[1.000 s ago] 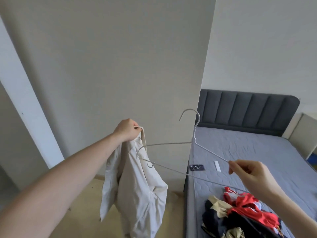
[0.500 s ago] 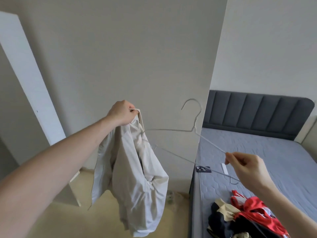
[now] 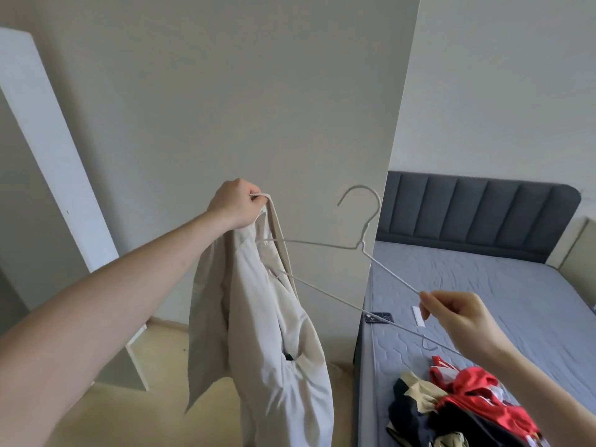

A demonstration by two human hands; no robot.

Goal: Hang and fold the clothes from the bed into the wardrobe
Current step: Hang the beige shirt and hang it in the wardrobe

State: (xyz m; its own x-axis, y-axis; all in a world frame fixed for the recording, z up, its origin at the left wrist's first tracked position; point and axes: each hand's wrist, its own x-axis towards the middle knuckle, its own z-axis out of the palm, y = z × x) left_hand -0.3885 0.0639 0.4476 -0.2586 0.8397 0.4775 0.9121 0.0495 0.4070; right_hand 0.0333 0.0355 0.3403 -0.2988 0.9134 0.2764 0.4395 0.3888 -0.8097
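Hanger's [image 3: 322, 250] left end hidden inside garment [image 3: 267, 333]; clothes pile [image 3: 458, 411] cut off below.

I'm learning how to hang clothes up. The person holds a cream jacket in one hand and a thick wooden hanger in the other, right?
Not quite. The hanger is thin white wire, not thick wood, as the head view shows. The rest is right: the left hand grips the cream jacket, and the right hand pinches the hanger.
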